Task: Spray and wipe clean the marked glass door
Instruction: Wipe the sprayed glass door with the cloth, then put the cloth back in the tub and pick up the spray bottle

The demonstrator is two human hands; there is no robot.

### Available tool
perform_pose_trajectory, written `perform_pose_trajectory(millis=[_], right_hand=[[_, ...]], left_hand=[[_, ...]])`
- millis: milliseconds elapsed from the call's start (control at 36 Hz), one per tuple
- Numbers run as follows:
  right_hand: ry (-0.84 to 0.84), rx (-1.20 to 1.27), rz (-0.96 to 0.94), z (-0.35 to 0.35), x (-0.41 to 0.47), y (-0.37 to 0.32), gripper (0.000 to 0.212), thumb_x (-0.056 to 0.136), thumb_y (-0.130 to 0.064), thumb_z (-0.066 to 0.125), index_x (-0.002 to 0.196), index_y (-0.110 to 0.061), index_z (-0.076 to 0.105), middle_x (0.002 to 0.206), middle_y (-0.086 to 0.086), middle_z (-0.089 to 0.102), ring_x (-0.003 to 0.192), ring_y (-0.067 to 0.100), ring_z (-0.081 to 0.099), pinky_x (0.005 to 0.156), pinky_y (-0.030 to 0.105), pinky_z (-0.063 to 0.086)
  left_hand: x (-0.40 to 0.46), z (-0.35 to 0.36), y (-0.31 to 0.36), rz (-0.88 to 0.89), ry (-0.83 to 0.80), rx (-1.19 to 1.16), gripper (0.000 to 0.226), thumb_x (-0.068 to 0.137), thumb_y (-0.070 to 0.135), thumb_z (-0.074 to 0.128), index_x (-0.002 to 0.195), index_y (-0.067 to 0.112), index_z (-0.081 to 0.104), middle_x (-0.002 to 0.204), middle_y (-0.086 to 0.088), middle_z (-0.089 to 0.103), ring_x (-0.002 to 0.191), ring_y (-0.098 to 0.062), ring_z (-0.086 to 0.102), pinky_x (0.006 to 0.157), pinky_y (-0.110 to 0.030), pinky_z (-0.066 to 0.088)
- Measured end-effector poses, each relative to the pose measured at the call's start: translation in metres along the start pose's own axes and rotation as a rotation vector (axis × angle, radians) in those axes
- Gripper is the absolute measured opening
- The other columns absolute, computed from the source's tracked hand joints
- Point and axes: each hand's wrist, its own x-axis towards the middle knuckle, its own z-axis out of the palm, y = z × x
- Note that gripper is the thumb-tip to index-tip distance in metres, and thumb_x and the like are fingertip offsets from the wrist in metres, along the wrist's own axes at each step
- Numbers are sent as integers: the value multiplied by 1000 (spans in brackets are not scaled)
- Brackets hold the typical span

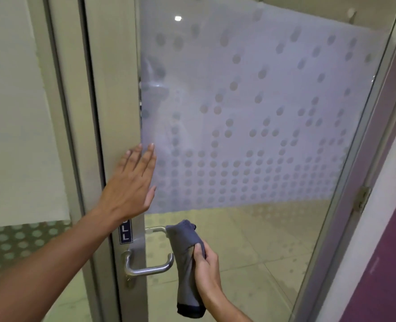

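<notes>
The glass door fills the middle of the view, with a frosted film dotted with round spots and a clear strip below. My left hand lies flat and open against the door's left frame and the edge of the glass. Lower down, my right hand grips a folded grey cloth that hangs beside the metal lever handle. The cloth's top touches the glass near a second handle seen behind the pane. No spray bottle is in view.
A pale door frame stands at the left, with a dark "PULL" label above the lever. Another frosted pane lies further left. On the right are the hinge-side frame, a hinge and a purple wall.
</notes>
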Motion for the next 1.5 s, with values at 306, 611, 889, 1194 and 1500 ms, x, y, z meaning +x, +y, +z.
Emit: perform_pose_trajectory(millis=[306,611,889,1194,1500], right_hand=[[12,314,253,-3,-13,-15,31,109,-24,45,100,-9,71,89,16,75,79,27,69,76,40,54],[-213,496,375,-24,-41,-18,30,109,-28,45,112,-8,68,92,18,76,78,30,69,73,41,54],[-526,521,369,-36,-88,-7,26,108,-16,47,113,-6,70,100,23,75,84,32,67,79,42,51],[-1069,137,-109,-37,-171,6,64,96,5,61,135,-43,47,162,-6,33,151,3,26,123,20,23],[-1205,109,-96,-24,-236,1,48,94,5,59,126,-31,59,133,-8,63,121,4,58,98,29,54]], left_hand=[[-67,2,29,-163,-157,-226,78,94,37,62,159,4,33,166,-20,32,154,-39,31,127,-51,26],[-140,-20,105,-497,-251,-552,58,100,31,55,155,13,44,160,-4,47,149,-19,43,123,-33,34],[-188,-67,169,-891,-302,-793,48,98,31,64,143,13,58,138,-4,68,125,-18,66,108,-32,50],[-265,-113,205,-1564,101,-1368,26,94,33,72,118,23,70,101,7,82,90,-7,78,64,-19,57],[-364,-182,201,-1898,301,-1237,15,103,24,61,116,24,69,104,5,82,106,-20,75,93,-46,57]])
